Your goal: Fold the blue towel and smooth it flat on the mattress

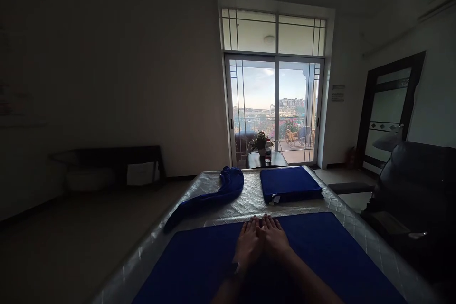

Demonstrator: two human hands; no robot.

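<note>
A blue cloth [199,261] is spread flat on the near part of a covered table. On its far middle edge, my left hand [249,242] and my right hand [273,237] lie side by side, thumbs close together. The fingers of both are stretched forward, palms down on the fabric, and neither hand holds anything. A dark band circles my left wrist. Beyond my hands, a folded stack of blue cloth [290,183] with a white tag sits on the right. A crumpled blue cloth [228,187] trails along the left side.
A shiny quilted silver cover [249,175] lies over the table. Past its far end stands a small dark table [249,159] with a potted plant [261,141] and a bottle [268,152], before glass sliding doors [252,99]. A dark chair [416,190] is at the right.
</note>
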